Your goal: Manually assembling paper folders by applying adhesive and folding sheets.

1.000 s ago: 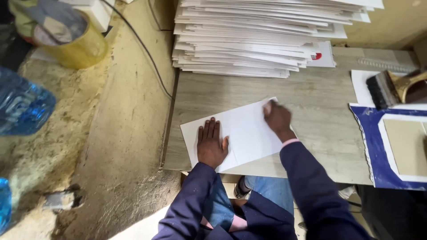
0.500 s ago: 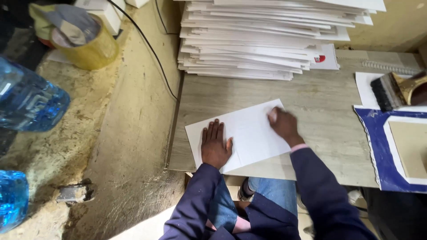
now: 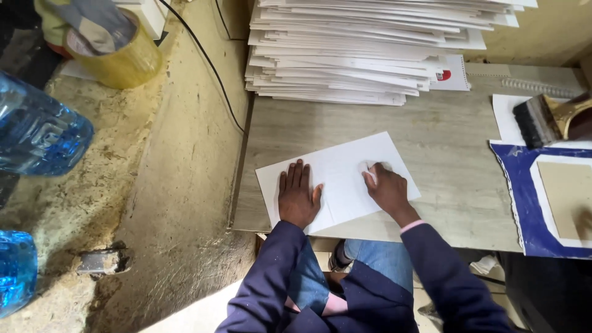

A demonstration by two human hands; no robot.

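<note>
Where the pale wood-grain worktop (image 3: 450,132) meets its near edge, a white sheet (image 3: 342,176) lies flat and slightly skewed, one corner close to the worktop's left edge. The left hand (image 3: 298,198) rests palm-down on the sheet's near left part, fingers straight and close together. The right hand (image 3: 386,188) presses on the sheet's right half with fingers curled over something small and white (what it is cannot be told). A tall stack of white sheets (image 3: 370,49) fills the worktop's far edge. At the right edge lie a blue cover (image 3: 515,185) with a brown board on it and a wide brush (image 3: 546,117). Left of the worktop runs a rough concrete ledge (image 3: 179,179), carrying blue water bottles (image 3: 37,132), a roll of tape (image 3: 111,52) and a black cable (image 3: 213,68).
</note>
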